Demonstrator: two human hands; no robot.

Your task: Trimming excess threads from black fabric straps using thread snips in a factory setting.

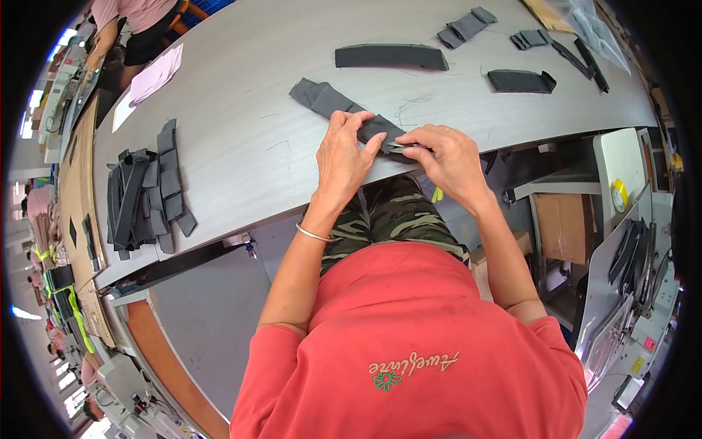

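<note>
A dark grey folded fabric strip (316, 98) lies slantwise on the table near its front edge. My left hand (345, 152) is closed on this strip, the fingers bent over it and the thumb pressing near its right end. My right hand (447, 157) pinches small metal thread snips (395, 145), whose pointed tips are at the strip's right end, close to my left thumb. The rest of the snips is hidden inside my fingers. Loose dark threads (409, 102) are scattered just beyond my hands.
A pile of dark fabric pieces (146, 194) is at the table's left. Farther back lie a long dark strip (391, 56), a folded piece (468, 28) and a shorter piece (521, 81). Pink paper (156, 74) sits at far left, near another person (139, 29). Clear plastic (596, 33) is far right.
</note>
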